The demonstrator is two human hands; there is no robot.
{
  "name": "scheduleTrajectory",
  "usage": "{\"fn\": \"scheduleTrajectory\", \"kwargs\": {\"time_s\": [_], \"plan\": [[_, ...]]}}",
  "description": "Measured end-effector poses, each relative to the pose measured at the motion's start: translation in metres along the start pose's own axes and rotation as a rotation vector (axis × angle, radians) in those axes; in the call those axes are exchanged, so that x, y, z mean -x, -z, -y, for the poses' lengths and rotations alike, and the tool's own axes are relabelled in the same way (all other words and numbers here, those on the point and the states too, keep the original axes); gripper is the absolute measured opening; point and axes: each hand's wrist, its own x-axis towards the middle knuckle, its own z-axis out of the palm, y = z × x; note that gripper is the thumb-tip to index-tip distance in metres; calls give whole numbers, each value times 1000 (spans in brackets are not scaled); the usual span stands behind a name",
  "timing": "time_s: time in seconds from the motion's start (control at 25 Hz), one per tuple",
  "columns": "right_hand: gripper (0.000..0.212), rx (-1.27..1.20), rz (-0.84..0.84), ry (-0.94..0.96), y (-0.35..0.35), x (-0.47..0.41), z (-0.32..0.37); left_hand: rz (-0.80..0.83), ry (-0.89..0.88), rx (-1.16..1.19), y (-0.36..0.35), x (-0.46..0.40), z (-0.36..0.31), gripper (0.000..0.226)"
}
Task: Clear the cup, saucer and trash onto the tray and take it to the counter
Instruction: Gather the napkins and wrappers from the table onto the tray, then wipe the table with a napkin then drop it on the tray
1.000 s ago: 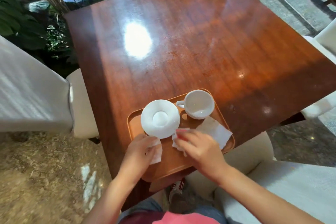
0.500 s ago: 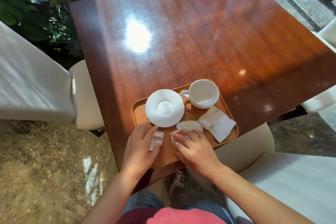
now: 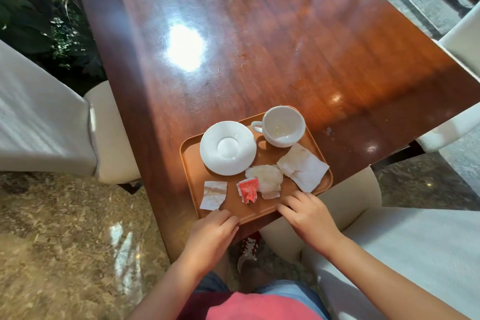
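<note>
I see the orange tray (image 3: 265,209) sitting at the near edge of the brown wooden surface (image 3: 259,47), its near rim jutting out a little past the edge. My left hand (image 3: 211,235) is at the tray's near left corner, fingers (image 3: 223,217) curled over the rim and gripping it. My right hand (image 3: 307,214) is at the near rim further right, fingers (image 3: 289,205) bent and resting on the rim; I cannot tell whether they have closed under it.

On the tray, the white saucer (image 3: 228,148) lies flat at the far left, and the white cup (image 3: 283,126) stands upright at the far right corner, its handle pointing toward the saucer, just beside it but apart. A stained white napkin (image 3: 302,167) lies along the right side, one corner overhanging the rim. A crumpled white tissue (image 3: 266,179) sits between the saucer and the napkin, touching a crushed red packet (image 3: 248,189). A torn white sachet (image 3: 213,195) lies flat near the left side, apart from the red packet.

White upholstered chairs (image 3: 46,122) stand around the surface.
</note>
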Motion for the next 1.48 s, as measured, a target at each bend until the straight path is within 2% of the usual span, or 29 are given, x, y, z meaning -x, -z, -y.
{"fn": "scheduleTrajectory", "kwargs": {"time_s": [0.08,0.2,0.32,0.48,0.68,0.8,0.92,1.16,1.24,1.36,1.48], "plan": [[17,-10,-8,-40,-3,-7,-1,-14,93,16,0,-1,4,24],[12,-13,12,-109,-8,-25,1,-64,194,40,-1,-7,19,22],[11,-18,-3,-111,-11,-50,1,-107,212,11,0,-19,36,22],[22,-47,-73,-125,-20,-83,-4,-164,236,-9,3,-36,55,21],[7,-68,-33,-192,-28,-113,-9,-203,252,-31,12,-61,75,25],[9,-80,-29,-241,-31,-131,-14,-209,293,-48,17,-77,84,23],[11,-122,-37,-302,-36,-147,-19,-227,346,-53,21,-92,89,5],[11,-302,40,-346,-30,-158,-27,-220,361,-42,19,-101,88,14],[16,-331,-11,-332,-22,-154,-31,-238,331,-20,14,-99,80,25],[24,-255,-154,-320,-14,-148,-48,-210,150,-14,1,-100,58,41],[41,-113,-112,-318,-15,-158,-74,-71,-27,-14,-17,-109,36,47]]}}
